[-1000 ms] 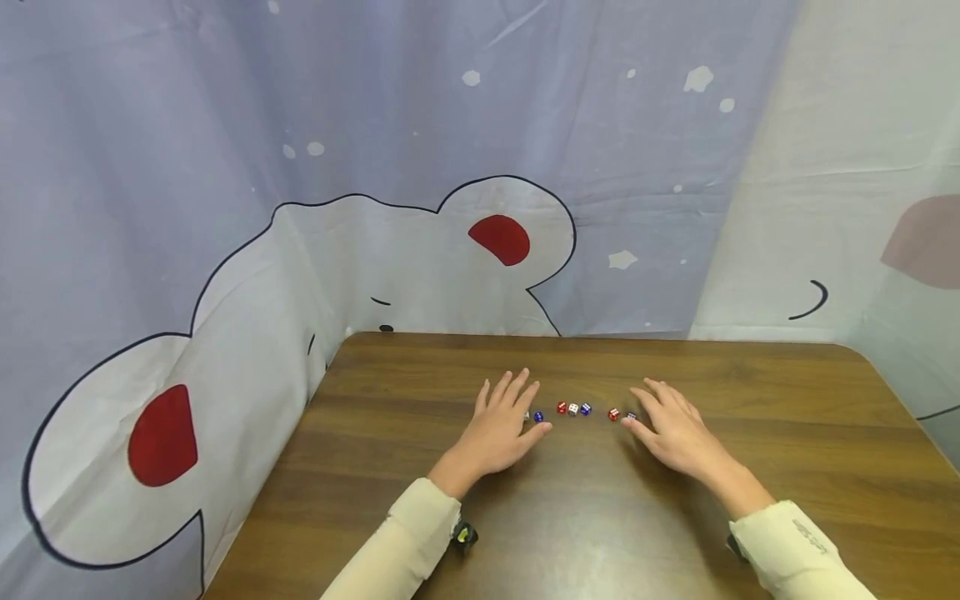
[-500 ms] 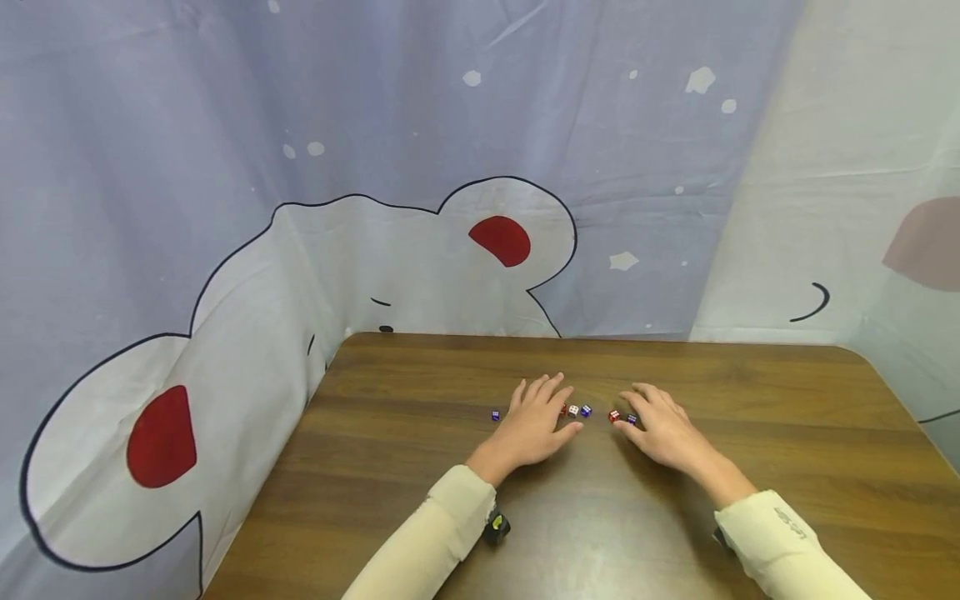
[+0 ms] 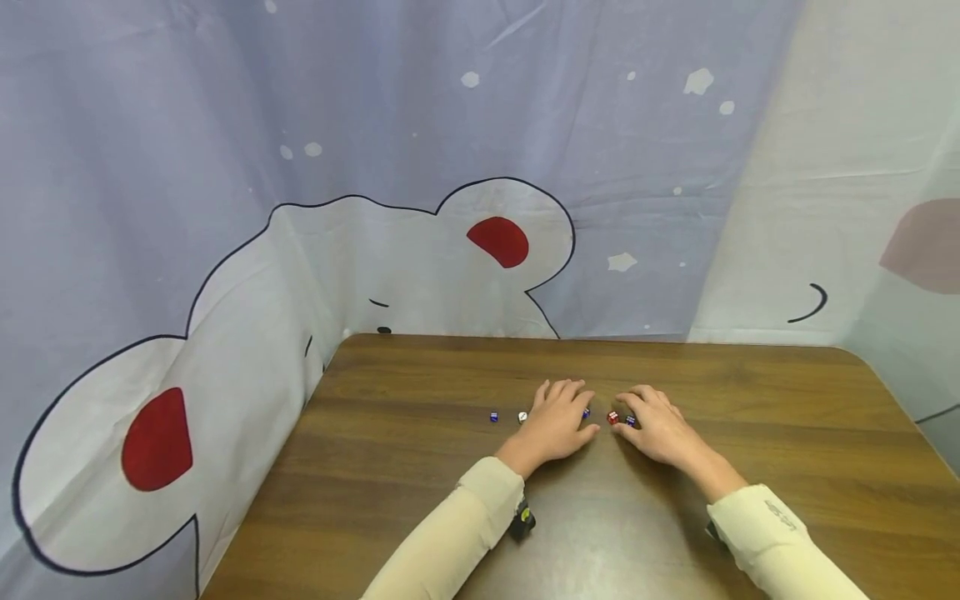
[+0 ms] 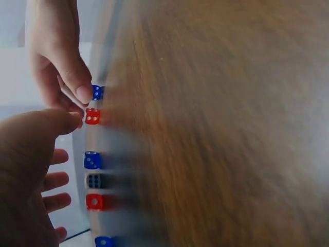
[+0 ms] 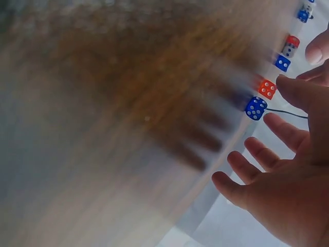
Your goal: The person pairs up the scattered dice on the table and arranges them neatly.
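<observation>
The left hand, its fingers and thumb loosely spread, is over the middle of a row of dice set in from the counter's far edge and roughly parallel to it, with a white die and an outermost blue die toward the left edge. The right hand, thumb and fingers well parted, is around a red die and its neighbouring blue die (whether either hand touches a die, I cannot tell).
</observation>
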Motion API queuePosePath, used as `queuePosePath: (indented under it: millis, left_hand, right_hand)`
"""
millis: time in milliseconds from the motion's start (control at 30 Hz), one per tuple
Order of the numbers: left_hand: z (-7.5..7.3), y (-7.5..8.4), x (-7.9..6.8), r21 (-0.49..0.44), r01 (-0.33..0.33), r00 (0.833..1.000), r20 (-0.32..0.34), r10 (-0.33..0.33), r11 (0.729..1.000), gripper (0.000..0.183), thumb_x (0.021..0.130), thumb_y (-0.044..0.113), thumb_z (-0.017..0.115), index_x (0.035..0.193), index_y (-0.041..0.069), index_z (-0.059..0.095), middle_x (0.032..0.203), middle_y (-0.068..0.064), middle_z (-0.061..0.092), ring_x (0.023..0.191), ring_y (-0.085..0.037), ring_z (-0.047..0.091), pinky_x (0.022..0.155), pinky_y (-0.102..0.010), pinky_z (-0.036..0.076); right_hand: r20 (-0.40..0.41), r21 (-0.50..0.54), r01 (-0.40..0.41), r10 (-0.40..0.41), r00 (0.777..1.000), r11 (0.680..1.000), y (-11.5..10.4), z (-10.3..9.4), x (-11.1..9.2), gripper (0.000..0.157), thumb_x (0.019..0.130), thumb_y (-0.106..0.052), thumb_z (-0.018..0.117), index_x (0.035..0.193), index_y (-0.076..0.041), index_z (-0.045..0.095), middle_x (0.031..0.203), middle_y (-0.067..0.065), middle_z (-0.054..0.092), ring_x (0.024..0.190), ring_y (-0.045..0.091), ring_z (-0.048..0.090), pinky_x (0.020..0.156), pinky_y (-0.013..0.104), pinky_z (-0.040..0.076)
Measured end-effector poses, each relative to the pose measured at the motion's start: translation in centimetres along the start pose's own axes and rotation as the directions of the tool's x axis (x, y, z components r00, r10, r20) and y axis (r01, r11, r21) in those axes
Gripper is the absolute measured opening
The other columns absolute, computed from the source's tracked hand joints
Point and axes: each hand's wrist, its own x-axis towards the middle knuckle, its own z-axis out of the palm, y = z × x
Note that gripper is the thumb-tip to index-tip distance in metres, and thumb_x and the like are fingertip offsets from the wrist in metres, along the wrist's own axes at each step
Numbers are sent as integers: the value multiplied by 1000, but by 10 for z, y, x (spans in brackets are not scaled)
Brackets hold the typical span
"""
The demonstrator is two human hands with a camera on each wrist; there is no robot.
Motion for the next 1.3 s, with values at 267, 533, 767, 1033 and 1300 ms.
queuePosePath:
  millis: [267, 533, 767, 1033, 1300]
  left_hand:
    - [2, 7, 12, 67, -4, 1000, -5, 5, 998, 54, 98, 54, 58, 144, 24, 55, 152, 3, 46, 142, -18, 39, 118, -53, 26]
    - [5, 14, 19, 91, -13, 1000, -8, 13, 996, 47, 97, 55, 60, 134, 27, 63, 142, 7, 54, 134, -15, 45, 118, -50, 28]
    - [8, 20, 24, 90, -9, 1000, -18, 11, 996, 35, 95, 54, 63, 118, 29, 69, 133, 10, 59, 128, -14, 48, 117, -47, 30]
    - [9, 23, 24, 105, -11, 999, -42, 15, 994, 22, 95, 53, 64, 98, 32, 69, 127, 12, 60, 122, -12, 50, 116, -43, 31]
    - [10, 26, 24, 155, -26, 997, -68, 37, 988, 24, 95, 48, 67, 108, 29, 74, 129, 12, 60, 124, -12, 49, 116, -46, 31]
  right_hand:
    - [29, -4, 5, -5, 1000, 1000, 2, 2, 3, 34, 92, -18, 74, 122, -5, 67, 129, 23, 55, 122, 47, 49, 93, 67, 41]
    - [35, -17, 0, 1, 999, 1000, 5, 3, 5, 28, 91, -16, 74, 117, -6, 69, 124, 21, 57, 120, 46, 49, 93, 67, 41]
    - [25, -27, 16, -15, 1000, 1000, 3, 3, 7, 23, 90, -15, 75, 111, -6, 70, 117, 17, 59, 115, 44, 51, 89, 66, 44]
    - [39, -41, 23, -22, 999, 999, 1, 3, 7, 12, 91, -18, 75, 101, -13, 70, 116, 14, 59, 114, 41, 51, 87, 62, 44]
    - [6, -115, 50, -49, 999, 992, 0, 3, 5, 23, 89, -20, 77, 109, -11, 71, 114, 13, 60, 112, 40, 53, 89, 63, 44]
